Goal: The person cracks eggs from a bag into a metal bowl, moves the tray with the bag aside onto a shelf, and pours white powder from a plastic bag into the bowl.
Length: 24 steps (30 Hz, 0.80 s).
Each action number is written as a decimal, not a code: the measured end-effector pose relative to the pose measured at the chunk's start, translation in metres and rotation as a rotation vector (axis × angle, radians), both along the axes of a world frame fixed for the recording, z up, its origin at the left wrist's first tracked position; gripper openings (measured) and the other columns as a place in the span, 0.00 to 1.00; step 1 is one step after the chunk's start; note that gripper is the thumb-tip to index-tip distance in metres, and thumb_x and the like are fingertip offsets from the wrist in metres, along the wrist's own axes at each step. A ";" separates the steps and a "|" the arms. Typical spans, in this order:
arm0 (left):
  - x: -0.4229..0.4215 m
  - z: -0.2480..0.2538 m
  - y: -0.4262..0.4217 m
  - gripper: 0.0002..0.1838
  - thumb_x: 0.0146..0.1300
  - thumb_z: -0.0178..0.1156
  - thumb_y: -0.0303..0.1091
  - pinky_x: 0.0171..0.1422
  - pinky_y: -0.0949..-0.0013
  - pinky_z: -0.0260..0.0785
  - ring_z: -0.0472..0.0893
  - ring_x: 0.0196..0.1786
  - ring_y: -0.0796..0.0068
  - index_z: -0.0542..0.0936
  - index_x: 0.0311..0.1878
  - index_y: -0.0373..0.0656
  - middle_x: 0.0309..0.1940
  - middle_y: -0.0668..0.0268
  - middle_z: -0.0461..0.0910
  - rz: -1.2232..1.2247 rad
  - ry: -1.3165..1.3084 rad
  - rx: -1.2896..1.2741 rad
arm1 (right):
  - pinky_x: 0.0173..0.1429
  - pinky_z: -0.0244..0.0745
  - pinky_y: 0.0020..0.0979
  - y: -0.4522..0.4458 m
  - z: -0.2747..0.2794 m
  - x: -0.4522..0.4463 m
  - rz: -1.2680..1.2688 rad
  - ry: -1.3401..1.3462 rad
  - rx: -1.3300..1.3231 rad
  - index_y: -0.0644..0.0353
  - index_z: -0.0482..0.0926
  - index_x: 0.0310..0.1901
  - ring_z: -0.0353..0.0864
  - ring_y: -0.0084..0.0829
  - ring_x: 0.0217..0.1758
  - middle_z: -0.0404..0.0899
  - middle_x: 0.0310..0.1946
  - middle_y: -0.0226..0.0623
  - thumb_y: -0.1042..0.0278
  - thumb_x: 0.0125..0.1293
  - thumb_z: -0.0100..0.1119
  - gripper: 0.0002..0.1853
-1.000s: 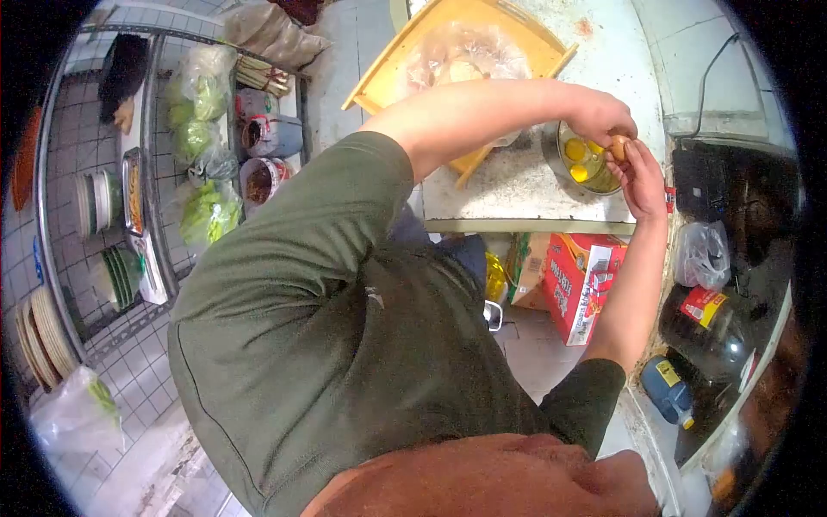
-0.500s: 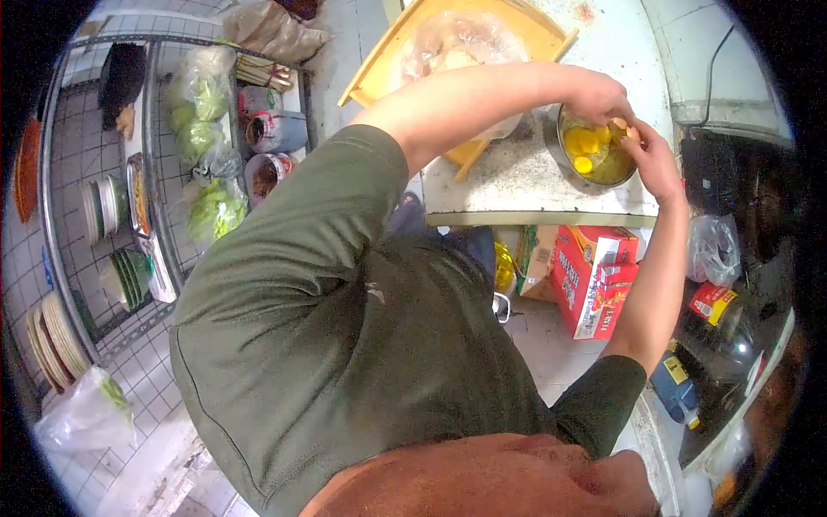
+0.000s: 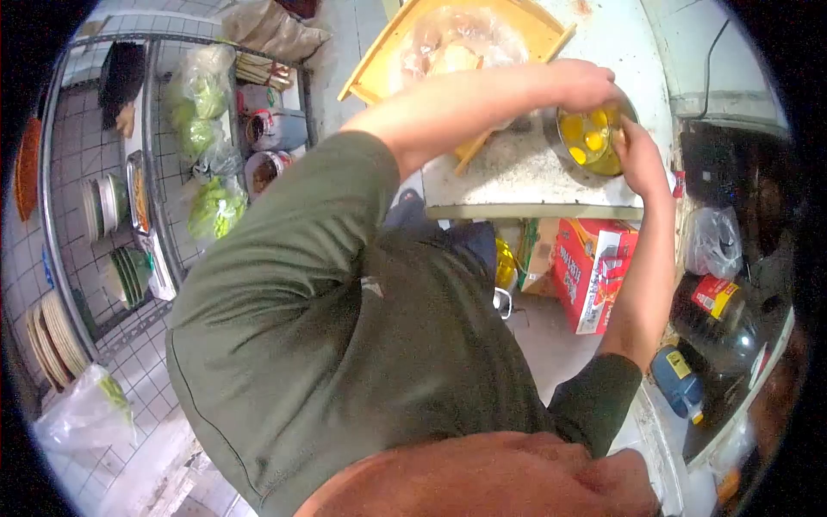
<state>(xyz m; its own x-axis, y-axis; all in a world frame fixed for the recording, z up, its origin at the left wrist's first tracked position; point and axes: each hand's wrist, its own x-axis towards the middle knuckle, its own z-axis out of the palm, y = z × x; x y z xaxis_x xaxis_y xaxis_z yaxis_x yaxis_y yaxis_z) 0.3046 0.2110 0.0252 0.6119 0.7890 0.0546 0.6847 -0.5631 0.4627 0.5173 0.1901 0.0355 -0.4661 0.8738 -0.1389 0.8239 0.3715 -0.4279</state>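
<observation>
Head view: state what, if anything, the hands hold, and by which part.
Cannot be told: the left hand and right hand meet at the bowl of yolks, too blurred to show anything gripped.

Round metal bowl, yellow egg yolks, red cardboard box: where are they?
Round metal bowl (image 3: 562, 152): head view, on its rim.
Yellow egg yolks (image 3: 593, 140): head view, one yolk's surface.
Red cardboard box (image 3: 575, 265): head view, printed red side.

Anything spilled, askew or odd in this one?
The yellow tray sits askew, one corner seeming to jut past the worktop, so its footing looks doubtful. The worktop looks speckled and grimy near the bowl, odd for a food surface. No egg spill shows; the visible yolks lie inside the bowl.
</observation>
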 end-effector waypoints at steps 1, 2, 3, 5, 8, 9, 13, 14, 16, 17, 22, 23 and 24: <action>0.001 -0.003 0.001 0.14 0.64 0.53 0.37 0.54 0.56 0.73 0.80 0.51 0.55 0.81 0.50 0.53 0.49 0.58 0.79 -0.028 0.044 0.011 | 0.63 0.69 0.36 -0.001 0.000 0.002 0.019 -0.037 -0.022 0.66 0.69 0.63 0.76 0.46 0.59 0.75 0.56 0.54 0.68 0.69 0.54 0.23; -0.001 -0.009 0.005 0.14 0.65 0.53 0.39 0.53 0.56 0.74 0.80 0.51 0.55 0.81 0.50 0.53 0.49 0.58 0.79 -0.032 0.017 0.032 | 0.64 0.68 0.36 0.001 0.001 0.003 -0.049 0.002 0.030 0.66 0.69 0.63 0.75 0.45 0.60 0.74 0.57 0.53 0.68 0.69 0.53 0.23; -0.003 -0.004 0.011 0.13 0.64 0.54 0.38 0.53 0.56 0.73 0.80 0.50 0.54 0.81 0.50 0.52 0.48 0.58 0.80 0.017 -0.011 0.040 | 0.64 0.68 0.35 0.006 -0.003 0.005 -0.024 0.046 0.075 0.66 0.69 0.63 0.75 0.46 0.60 0.74 0.58 0.53 0.68 0.69 0.53 0.23; 0.000 0.007 0.002 0.14 0.61 0.58 0.35 0.54 0.56 0.73 0.80 0.49 0.54 0.82 0.50 0.51 0.46 0.58 0.81 0.124 -0.085 0.009 | 0.65 0.68 0.35 0.002 -0.020 0.016 0.032 0.117 0.118 0.66 0.69 0.64 0.74 0.46 0.61 0.73 0.59 0.53 0.68 0.69 0.52 0.23; 0.001 0.009 -0.001 0.15 0.62 0.57 0.39 0.54 0.57 0.73 0.81 0.47 0.54 0.82 0.52 0.51 0.45 0.58 0.82 0.089 -0.020 0.019 | 0.64 0.68 0.32 -0.003 -0.007 0.011 -0.041 0.170 0.053 0.65 0.68 0.65 0.74 0.35 0.60 0.74 0.58 0.49 0.70 0.69 0.54 0.24; -0.001 0.008 -0.001 0.15 0.63 0.57 0.40 0.54 0.57 0.73 0.81 0.47 0.54 0.81 0.52 0.51 0.45 0.58 0.82 0.094 -0.050 0.015 | 0.63 0.68 0.31 -0.005 -0.004 0.008 -0.103 0.274 0.016 0.65 0.68 0.65 0.74 0.33 0.59 0.74 0.58 0.48 0.70 0.69 0.54 0.24; 0.004 0.007 -0.002 0.19 0.64 0.58 0.43 0.58 0.60 0.72 0.81 0.50 0.56 0.79 0.56 0.48 0.49 0.57 0.82 0.269 -0.305 -0.181 | 0.64 0.67 0.29 -0.013 -0.019 0.008 -0.145 0.322 -0.152 0.65 0.66 0.67 0.74 0.30 0.59 0.76 0.55 0.44 0.72 0.67 0.56 0.27; 0.004 0.009 -0.007 0.21 0.64 0.58 0.44 0.59 0.61 0.72 0.81 0.51 0.57 0.78 0.58 0.47 0.50 0.57 0.82 0.266 -0.352 -0.206 | 0.65 0.66 0.28 -0.016 -0.021 0.006 -0.203 0.476 -0.169 0.65 0.65 0.68 0.74 0.30 0.58 0.77 0.56 0.42 0.72 0.67 0.56 0.28; 0.006 0.002 -0.013 0.24 0.63 0.59 0.43 0.61 0.63 0.71 0.81 0.53 0.61 0.76 0.60 0.43 0.51 0.55 0.81 0.250 -0.416 -0.218 | 0.65 0.67 0.28 -0.023 -0.024 0.005 -0.351 0.703 -0.400 0.68 0.63 0.68 0.74 0.30 0.59 0.74 0.59 0.43 0.72 0.67 0.56 0.29; 0.007 -0.001 -0.014 0.24 0.62 0.59 0.43 0.60 0.63 0.71 0.81 0.53 0.61 0.76 0.60 0.43 0.51 0.55 0.81 0.267 -0.477 -0.256 | 0.65 0.67 0.29 -0.023 -0.031 0.005 -0.390 0.763 -0.423 0.68 0.62 0.68 0.74 0.31 0.60 0.73 0.60 0.43 0.73 0.68 0.56 0.28; 0.015 0.002 -0.026 0.24 0.61 0.60 0.41 0.60 0.63 0.71 0.81 0.53 0.61 0.76 0.59 0.41 0.49 0.55 0.82 0.287 -0.591 -0.355 | 0.65 0.70 0.32 -0.030 -0.031 -0.007 -0.429 1.290 -0.656 0.69 0.58 0.70 0.73 0.32 0.60 0.72 0.56 0.41 0.76 0.69 0.53 0.29; 0.016 0.001 -0.027 0.25 0.61 0.60 0.41 0.60 0.63 0.71 0.80 0.53 0.62 0.76 0.60 0.40 0.49 0.55 0.81 0.282 -0.581 -0.356 | 0.64 0.70 0.33 -0.030 -0.029 -0.009 -0.434 1.372 -0.691 0.68 0.56 0.71 0.73 0.32 0.59 0.72 0.53 0.40 0.78 0.69 0.52 0.30; 0.017 0.001 -0.027 0.28 0.60 0.61 0.43 0.61 0.62 0.70 0.79 0.54 0.61 0.74 0.61 0.39 0.51 0.54 0.80 0.280 -0.540 -0.379 | 0.65 0.68 0.33 -0.028 -0.034 -0.007 -0.443 1.390 -0.707 0.68 0.55 0.71 0.72 0.31 0.59 0.71 0.51 0.39 0.78 0.69 0.51 0.31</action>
<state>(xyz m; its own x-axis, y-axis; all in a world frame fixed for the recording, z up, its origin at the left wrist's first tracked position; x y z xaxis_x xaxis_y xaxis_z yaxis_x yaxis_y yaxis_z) 0.3214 0.1837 0.0259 0.3485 0.9372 -0.0166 0.4001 -0.1327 0.9068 0.5099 0.1617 0.0017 -0.3111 0.9145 -0.2586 -0.3410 -0.3614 -0.8678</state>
